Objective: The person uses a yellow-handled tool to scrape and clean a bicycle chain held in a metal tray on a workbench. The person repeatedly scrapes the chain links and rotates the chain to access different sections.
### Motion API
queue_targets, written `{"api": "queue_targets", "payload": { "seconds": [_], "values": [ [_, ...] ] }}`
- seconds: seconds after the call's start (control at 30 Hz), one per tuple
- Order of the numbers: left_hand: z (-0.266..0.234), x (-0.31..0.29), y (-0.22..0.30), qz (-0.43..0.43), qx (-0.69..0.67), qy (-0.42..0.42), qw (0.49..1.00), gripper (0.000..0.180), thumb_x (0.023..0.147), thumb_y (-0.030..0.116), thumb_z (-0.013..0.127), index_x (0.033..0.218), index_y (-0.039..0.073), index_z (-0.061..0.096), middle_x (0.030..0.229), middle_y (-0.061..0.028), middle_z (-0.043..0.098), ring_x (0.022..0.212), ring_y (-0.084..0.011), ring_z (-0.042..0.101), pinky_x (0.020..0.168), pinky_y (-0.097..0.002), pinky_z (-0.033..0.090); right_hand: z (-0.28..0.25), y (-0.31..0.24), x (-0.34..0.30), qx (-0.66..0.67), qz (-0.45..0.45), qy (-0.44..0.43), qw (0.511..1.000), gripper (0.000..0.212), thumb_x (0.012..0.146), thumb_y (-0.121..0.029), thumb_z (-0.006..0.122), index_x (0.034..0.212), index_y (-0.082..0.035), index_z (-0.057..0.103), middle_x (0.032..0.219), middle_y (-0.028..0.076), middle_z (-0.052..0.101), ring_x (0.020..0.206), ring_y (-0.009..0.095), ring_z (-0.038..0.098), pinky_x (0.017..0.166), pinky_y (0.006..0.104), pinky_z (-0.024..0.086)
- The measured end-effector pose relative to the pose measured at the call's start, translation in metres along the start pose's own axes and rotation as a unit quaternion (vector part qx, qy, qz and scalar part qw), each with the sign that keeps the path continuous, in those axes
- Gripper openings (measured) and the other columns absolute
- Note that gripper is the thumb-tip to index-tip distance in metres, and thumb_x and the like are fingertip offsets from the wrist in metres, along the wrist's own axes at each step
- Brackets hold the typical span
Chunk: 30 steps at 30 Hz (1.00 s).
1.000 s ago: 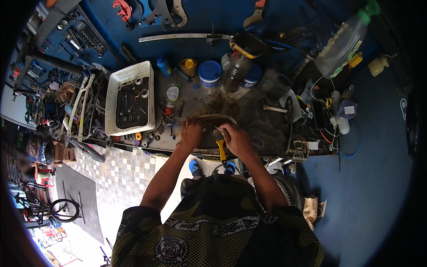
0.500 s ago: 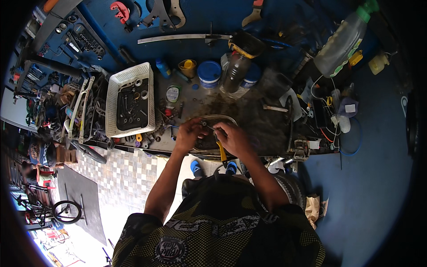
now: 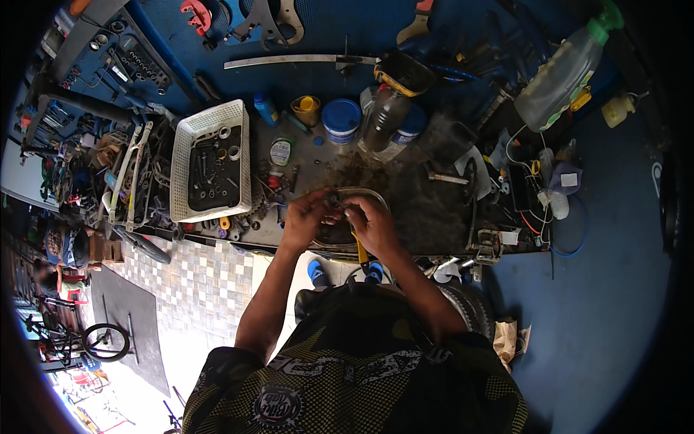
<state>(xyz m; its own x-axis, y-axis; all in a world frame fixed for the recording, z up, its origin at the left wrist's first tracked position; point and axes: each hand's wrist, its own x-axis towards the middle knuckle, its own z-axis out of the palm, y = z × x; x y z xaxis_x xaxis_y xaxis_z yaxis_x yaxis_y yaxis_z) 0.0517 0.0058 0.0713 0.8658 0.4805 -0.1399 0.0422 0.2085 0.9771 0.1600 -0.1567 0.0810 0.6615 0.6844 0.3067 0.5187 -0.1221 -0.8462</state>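
Both hands meet over a shallow dark metal tray [image 3: 372, 194] at the front of a dirty workbench [image 3: 412, 195]. My left hand [image 3: 307, 215] pinches a small dark metal part [image 3: 333, 197] between thumb and fingers. My right hand [image 3: 372, 223] grips a yellow-handled tool [image 3: 361, 249] whose handle points down toward me, and its fingertips touch the same small part. What kind of part it is cannot be told.
A white plastic basket [image 3: 211, 165] of bolts and small parts stands left of the hands. Blue tubs [image 3: 340, 118], a dark bottle [image 3: 381, 116] and a yellow cup [image 3: 306, 109] line the back. Tools hang on the blue wall [image 3: 325, 29]. A bicycle tyre [image 3: 470, 307] is below right.
My hands have drawn closer together and lifted slightly above the tray. My left hand has taken up the small dark part, and my right fingertips now meet it.
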Motion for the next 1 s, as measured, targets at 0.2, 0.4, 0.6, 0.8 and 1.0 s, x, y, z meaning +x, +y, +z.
{"api": "queue_targets", "payload": {
  "seconds": [0.2, 0.4, 0.6, 0.8, 1.0],
  "values": [
    [0.007, 0.0, -0.003, 0.031, 0.082, 0.03, 0.996, 0.04, 0.1, 0.003, 0.055, 0.138, -0.005, 0.063, 0.101, -0.0164, 0.079, 0.085, -0.0185, 0.078, 0.077, -0.0321, 0.062, -0.007, -0.004, 0.002, -0.062, -0.022, 0.0, 0.998, 0.017, 0.097, -0.013, 0.069, 0.113, -0.011, 0.068, 0.099, 0.016, 0.073, 0.093, 0.039, 0.07, 0.079, 0.0473, 0.056],
    [0.018, -0.008, -0.001, 0.208, 0.309, 0.077, 0.925, 0.039, 0.098, 0.002, 0.059, 0.136, 0.002, 0.068, 0.097, -0.0173, 0.079, 0.082, -0.0155, 0.077, 0.075, -0.0321, 0.06, -0.011, -0.017, 0.001, -0.152, 0.022, -0.033, 0.988, 0.017, 0.095, -0.014, 0.071, 0.112, -0.01, 0.069, 0.105, 0.014, 0.074, 0.097, 0.037, 0.071, 0.082, 0.0441, 0.057],
    [0.02, -0.012, 0.008, 0.078, 0.176, 0.072, 0.979, 0.037, 0.101, 0.004, 0.057, 0.137, 0.001, 0.066, 0.092, -0.0156, 0.079, 0.081, -0.0177, 0.077, 0.073, -0.032, 0.061, -0.008, -0.017, 0.0, -0.077, -0.017, 0.01, 0.997, 0.019, 0.096, -0.012, 0.071, 0.114, -0.01, 0.068, 0.105, 0.014, 0.073, 0.097, 0.038, 0.071, 0.082, 0.0454, 0.056],
    [0.014, -0.01, 0.012, 0.029, -0.013, 0.029, 0.999, 0.04, 0.103, 0.005, 0.057, 0.141, -0.007, 0.059, 0.1, -0.0165, 0.078, 0.084, -0.0225, 0.077, 0.074, -0.0328, 0.063, -0.003, -0.005, -0.005, 0.015, -0.006, 0.011, 1.0, 0.018, 0.099, -0.009, 0.069, 0.117, -0.006, 0.066, 0.107, 0.014, 0.073, 0.096, 0.032, 0.072, 0.082, 0.0412, 0.056],
    [-0.002, -0.006, 0.0, -0.059, -0.165, 0.011, 0.984, 0.035, 0.099, 0.004, 0.059, 0.131, -0.009, 0.061, 0.107, -0.0161, 0.076, 0.09, -0.0239, 0.078, 0.073, -0.0333, 0.064, 0.008, 0.014, -0.011, 0.248, 0.076, -0.001, 0.966, 0.014, 0.104, -0.004, 0.063, 0.118, -0.004, 0.064, 0.1, 0.002, 0.069, 0.095, 0.007, 0.063, 0.081, 0.0267, 0.051]
  ]
}}
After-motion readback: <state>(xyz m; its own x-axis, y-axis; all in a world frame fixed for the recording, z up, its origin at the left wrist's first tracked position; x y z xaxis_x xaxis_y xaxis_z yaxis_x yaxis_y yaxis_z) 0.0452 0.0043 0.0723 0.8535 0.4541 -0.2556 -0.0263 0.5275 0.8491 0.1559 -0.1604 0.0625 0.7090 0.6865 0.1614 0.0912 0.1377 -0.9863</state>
